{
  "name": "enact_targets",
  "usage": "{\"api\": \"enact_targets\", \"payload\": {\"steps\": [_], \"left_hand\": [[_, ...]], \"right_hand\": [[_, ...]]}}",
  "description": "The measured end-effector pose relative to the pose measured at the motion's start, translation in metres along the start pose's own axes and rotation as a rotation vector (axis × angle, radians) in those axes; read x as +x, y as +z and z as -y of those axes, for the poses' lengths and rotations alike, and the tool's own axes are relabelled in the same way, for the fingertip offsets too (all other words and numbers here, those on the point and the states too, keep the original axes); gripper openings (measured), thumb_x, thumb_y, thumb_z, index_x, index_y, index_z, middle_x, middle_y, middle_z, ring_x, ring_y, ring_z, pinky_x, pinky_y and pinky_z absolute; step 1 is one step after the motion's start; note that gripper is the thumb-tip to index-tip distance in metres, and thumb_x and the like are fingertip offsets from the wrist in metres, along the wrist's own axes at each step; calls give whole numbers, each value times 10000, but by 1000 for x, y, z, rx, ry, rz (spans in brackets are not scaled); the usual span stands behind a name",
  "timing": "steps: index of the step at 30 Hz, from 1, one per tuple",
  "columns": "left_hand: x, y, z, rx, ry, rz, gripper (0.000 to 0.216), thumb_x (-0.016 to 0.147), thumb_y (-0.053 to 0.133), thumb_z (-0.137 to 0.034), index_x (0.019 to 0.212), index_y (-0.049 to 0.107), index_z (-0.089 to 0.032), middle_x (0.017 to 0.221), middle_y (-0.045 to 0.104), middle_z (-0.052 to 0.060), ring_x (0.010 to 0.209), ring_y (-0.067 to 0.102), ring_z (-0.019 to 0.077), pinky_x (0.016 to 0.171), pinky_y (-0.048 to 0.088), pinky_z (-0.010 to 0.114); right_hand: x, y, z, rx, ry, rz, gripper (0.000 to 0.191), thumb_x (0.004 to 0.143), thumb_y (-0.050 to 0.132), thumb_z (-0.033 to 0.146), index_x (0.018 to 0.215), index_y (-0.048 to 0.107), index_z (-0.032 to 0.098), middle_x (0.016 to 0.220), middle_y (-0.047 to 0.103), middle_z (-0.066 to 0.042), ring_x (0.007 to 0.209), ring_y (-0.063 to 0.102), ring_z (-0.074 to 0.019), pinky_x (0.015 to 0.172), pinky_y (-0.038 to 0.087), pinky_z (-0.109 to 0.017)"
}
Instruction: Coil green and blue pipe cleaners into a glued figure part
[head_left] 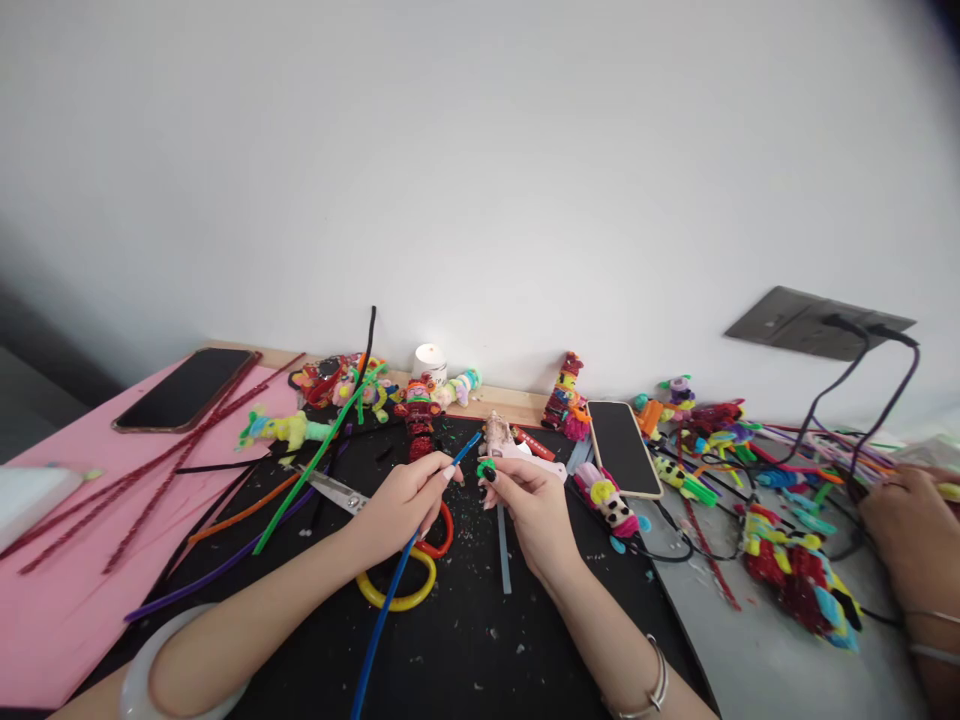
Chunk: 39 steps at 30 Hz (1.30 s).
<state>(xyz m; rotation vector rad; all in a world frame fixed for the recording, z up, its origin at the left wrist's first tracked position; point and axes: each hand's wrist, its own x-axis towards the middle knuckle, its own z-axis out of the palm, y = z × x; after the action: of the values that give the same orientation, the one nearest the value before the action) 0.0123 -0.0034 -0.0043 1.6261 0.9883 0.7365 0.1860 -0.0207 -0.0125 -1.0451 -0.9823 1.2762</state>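
Observation:
My left hand (401, 505) is closed in a pinch around a long blue pipe cleaner (384, 615) that runs from its fingertips down toward the table's near edge. My right hand (531, 505) is closed on a small green coiled piece (486, 468) at the blue pipe cleaner's upper tip. Both hands hover over a black mat (465, 640). Under my left hand lie a red ring (442, 540) and a yellow ring (401, 598). A pair of scissors (334, 487) lies just left of that hand.
A pink sheet (67, 590) with a phone (187, 388) and red pipe cleaners lies at left. Pipe-cleaner figures line the back edge, with a second phone (624, 448) beside them. Another person's hand (911, 525) works at right among colourful pieces and cables.

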Motion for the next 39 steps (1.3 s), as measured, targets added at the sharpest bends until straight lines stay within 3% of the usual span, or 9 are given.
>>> {"api": "enact_targets", "payload": {"steps": [6,12,25,39], "left_hand": [[-1,0,-3,39,22,17,314,930,327,-332,1063,554,-161,379,388,-106,337,362,78,408,300,179],[-3,0,-12,58,16,38,387,922,335,-313,1202,521,-122,375,387,-100,340,383,90,417,326,192],[-6,-1,-18,269,96,49,405,922,319,-253,1266,501,-140,409,429,-84,383,435,100,444,354,187],[-8,-1,-15,342,130,9,431,913,322,-259,1306,475,-169,495,550,-42,452,492,118,506,395,198]], "right_hand": [[-3,1,2,-100,-3,23,198,784,639,309,674,606,146,539,555,25,405,444,-66,394,367,-185],[-7,5,6,-219,-43,33,262,865,526,374,708,518,163,521,440,61,393,328,-48,363,234,-172],[-11,3,0,-423,-169,-45,242,894,460,333,726,523,170,559,450,35,468,377,-87,441,286,-208],[-12,2,1,-493,-155,-51,237,899,450,327,731,521,176,579,457,33,471,370,-89,437,288,-209]]}}
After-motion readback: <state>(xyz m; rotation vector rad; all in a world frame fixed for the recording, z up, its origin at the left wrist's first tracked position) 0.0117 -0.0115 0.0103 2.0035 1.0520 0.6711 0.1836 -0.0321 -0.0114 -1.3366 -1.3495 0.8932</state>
